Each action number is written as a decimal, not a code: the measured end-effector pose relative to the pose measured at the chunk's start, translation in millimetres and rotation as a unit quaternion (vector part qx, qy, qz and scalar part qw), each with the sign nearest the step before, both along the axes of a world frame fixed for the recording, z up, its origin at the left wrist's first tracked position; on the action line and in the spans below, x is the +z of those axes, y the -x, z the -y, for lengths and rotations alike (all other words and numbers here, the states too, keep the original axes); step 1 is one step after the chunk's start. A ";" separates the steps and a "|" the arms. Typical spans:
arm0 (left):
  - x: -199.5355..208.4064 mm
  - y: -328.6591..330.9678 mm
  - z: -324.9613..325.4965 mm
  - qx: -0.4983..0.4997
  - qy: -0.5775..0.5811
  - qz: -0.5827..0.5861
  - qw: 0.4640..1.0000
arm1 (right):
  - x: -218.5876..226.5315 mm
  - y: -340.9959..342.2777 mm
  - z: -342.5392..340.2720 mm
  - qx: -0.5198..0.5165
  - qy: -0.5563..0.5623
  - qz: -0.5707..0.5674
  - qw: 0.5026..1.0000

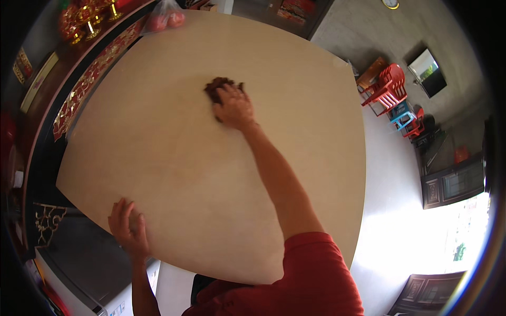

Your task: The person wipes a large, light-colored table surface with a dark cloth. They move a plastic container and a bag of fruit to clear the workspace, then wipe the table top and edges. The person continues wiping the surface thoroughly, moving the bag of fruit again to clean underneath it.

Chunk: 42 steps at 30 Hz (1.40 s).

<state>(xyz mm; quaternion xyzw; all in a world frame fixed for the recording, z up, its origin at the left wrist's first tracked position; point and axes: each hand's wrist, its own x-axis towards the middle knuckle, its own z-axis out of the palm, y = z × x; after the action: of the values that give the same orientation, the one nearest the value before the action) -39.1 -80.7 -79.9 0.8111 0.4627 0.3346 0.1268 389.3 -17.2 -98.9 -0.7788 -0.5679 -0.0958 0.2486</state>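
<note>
A wide beige tabletop point(174, 142) fills the middle of the view. Toward its far side my right hand point(235, 107) presses on a crumpled dark brown cloth point(215, 87), which bunches out past the fingertips and along the thumb side. My right arm is stretched forward, and the hand is slightly blurred. At the table's near left edge rests my left hand point(129, 229), its fingers spread over the rim and holding nothing.
Along the left runs a dark altar cabinet with a carved red-and-gold panel point(89, 84) and gold ornaments point(90, 21). A clear bag of round pinkish-red things point(167, 21) sits at the table's far left corner. Stacked red plastic chairs point(389, 84) stand at the right wall.
</note>
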 end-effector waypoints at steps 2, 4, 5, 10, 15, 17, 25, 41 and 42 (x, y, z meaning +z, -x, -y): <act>1.8 -0.6 -1.5 -0.012 -0.007 0.009 1.000 | 4.7 -38.7 41.9 -0.046 0.008 -0.030 0.998; -4.4 2.4 -2.9 -0.007 0.001 0.022 1.000 | 7.7 -70.9 77.5 -0.096 0.049 -0.029 0.994; -5.3 3.5 -3.1 -0.005 -0.004 0.017 1.000 | 3.6 -86.7 96.0 -0.123 0.030 -0.035 0.991; -12.1 5.7 -7.0 -0.013 -0.021 0.020 0.999 | -1.9 -155.9 213.9 -0.232 0.025 -0.025 0.972; -13.1 9.7 -5.2 -0.007 -0.019 0.015 1.000 | 2.9 -167.2 319.7 -0.378 0.057 -0.041 0.923; -12.5 6.5 -4.3 -0.007 -0.006 0.024 1.000 | 2.3 -163.9 357.1 -0.407 0.063 -0.038 0.911; -12.0 9.5 -7.2 -0.013 -0.006 0.027 1.000 | 16.2 -83.0 406.8 -0.429 0.058 -0.088 0.897; -25.7 6.9 -5.0 0.016 -0.080 -0.026 0.996 | 23.9 198.8 351.0 -0.210 0.098 -0.026 0.972; -27.6 9.4 -7.7 0.019 -0.084 -0.016 0.996 | 24.6 214.8 342.8 -0.178 0.087 -0.022 0.980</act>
<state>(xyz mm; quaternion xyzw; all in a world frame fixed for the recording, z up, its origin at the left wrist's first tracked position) -48.5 -73.0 -107.5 0.8154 0.4500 0.3615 0.0440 174.4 -360.0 -74.3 -0.8880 -0.4206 -0.0715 0.1714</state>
